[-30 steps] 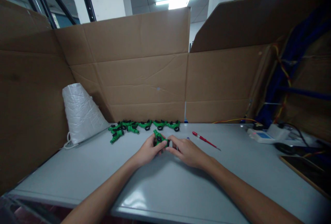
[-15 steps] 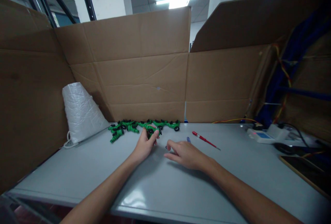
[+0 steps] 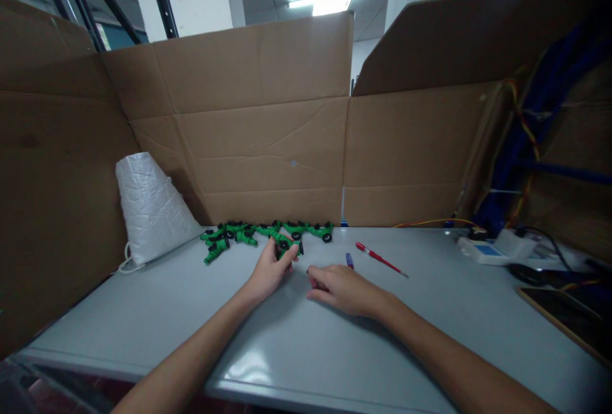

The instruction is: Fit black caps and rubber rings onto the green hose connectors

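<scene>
My left hand [image 3: 268,273] is closed around a green toy car [image 3: 290,249] with black wheels, raised just over the table in front of similar pieces. To its right, my right hand [image 3: 342,286] is low over the tabletop with its fingers curled in. A tiny dark bit shows at its index fingertip, too small to name. Several green and black toy pieces [image 3: 217,249] lie in a cluster behind my left hand. Just beyond my right hand, a blue handle [image 3: 349,261] pokes out, its other end hidden by the hand.
A red screwdriver [image 3: 381,258] lies right of the blue handle. The white wrapped bundle [image 3: 150,210] stands at the left. Cardboard walls [image 3: 258,140] enclose the grey table [image 3: 287,356]. A power strip [image 3: 482,251] with cables and a dark flat panel [image 3: 567,321] are at the right.
My left hand has tilted the toy car slightly and shifted it right. My right hand's fingers have drawn together, covering more of the small dark bit on the table.
</scene>
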